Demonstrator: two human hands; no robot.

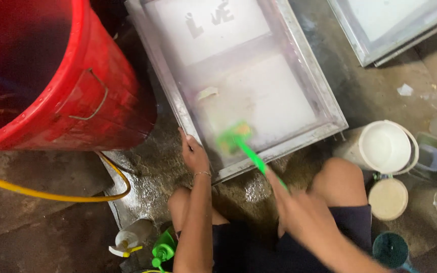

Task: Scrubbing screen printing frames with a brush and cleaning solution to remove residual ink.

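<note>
1. Knees and dark shorts are filling the near edge as a person is squatting on a wet concrete floor, working over a metal-framed screen lying flat in the middle of the scene.
2. Right hand, blurred with motion, is clenching the handle of a green brush, whose head is pressing on the near part of the screen's mesh.
3. Left hand is resting on the frame's near left edge, fingers laid over the rail, steadying it.
4. Risk, as a judgement: hard scrubbing could be stretching or tearing the mesh, and the frame could be sliding on the slick floor if that bracing hand slips.
5. At left, a big red bucket is standing close to the frame with a yellow hose trailing beneath; a jolt could be knocking either.
6. At right, white tubs are crowding the right knee, and spray bottles are lying near left, within reach of an elbow or spill.
</note>
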